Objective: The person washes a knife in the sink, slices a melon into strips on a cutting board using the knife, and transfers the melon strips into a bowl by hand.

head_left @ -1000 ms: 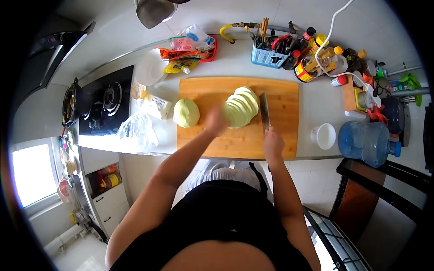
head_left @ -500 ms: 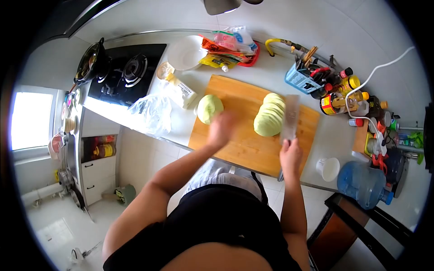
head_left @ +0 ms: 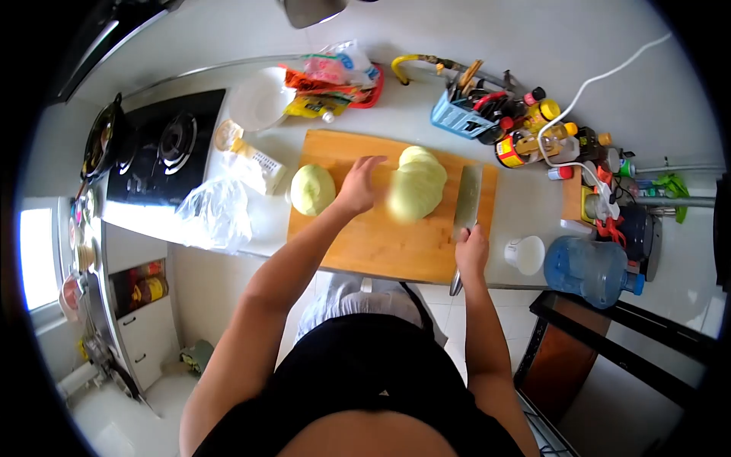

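Note:
On the wooden cutting board (head_left: pixel 358 244) lies a stack of pale green vegetable slices (head_left: pixel 419 183), overlapping and partly blurred. To its left sits a larger rounded piece of the same pale green vegetable (head_left: pixel 312 190). My left hand (head_left: pixel 362 185) is over the board between the two, fingers stretched towards the slices, holding nothing. A small gap seems to separate its fingertips from the stack. My right hand (head_left: pixel 472 250) grips the handle of a cleaver (head_left: pixel 468 196), whose broad blade rests at the board's right side, apart from the slices.
A white cup (head_left: pixel 525 255) and a blue water jug (head_left: pixel 586 270) stand to the right. Behind are a blue utensil basket (head_left: pixel 461 116) and several bottles. On the left are a plastic bag (head_left: pixel 217 217), a white bowl (head_left: pixel 261 99) and a gas stove (head_left: pixel 164 145).
My left hand has moved right, away from the rounded piece and towards the slices. The cleaver has shifted right, leaving a gap beside the stack. The camera view has also shifted.

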Available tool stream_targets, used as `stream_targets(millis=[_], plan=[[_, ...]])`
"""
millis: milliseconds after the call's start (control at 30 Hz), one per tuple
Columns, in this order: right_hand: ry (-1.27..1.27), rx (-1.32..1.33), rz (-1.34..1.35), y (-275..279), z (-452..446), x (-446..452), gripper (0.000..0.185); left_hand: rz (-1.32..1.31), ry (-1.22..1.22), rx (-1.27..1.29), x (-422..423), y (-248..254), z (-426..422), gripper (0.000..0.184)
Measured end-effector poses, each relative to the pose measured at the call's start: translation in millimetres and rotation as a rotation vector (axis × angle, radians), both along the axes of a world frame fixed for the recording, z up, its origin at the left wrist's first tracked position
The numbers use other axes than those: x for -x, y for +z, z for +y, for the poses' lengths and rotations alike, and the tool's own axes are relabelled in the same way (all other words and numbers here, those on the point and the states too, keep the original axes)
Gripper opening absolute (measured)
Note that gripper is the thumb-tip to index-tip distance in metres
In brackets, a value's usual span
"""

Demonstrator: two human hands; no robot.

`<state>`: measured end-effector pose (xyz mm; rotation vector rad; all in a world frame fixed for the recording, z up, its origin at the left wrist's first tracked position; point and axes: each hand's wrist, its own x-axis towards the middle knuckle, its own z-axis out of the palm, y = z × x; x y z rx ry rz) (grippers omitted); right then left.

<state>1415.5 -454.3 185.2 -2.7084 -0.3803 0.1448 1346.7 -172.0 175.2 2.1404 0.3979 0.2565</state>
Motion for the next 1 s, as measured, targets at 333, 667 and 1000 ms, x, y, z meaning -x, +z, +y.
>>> stream_targets(millis=[333,667,1000], plan=[[-0.184,0.027,0.210,-38,25,25,0.018,0.472,-0.315,-0.105,-145,-60,-13,0.103],[-0.129,0.035,0.212,-36,49,20,0.018,0.432,-0.409,-0.261,-130,-45,-9,0.099],[-0.058,0.121,0.132,-40,49,23,0.017,0.263,-0.643,-0.549,-42,11,-52,0.119]])
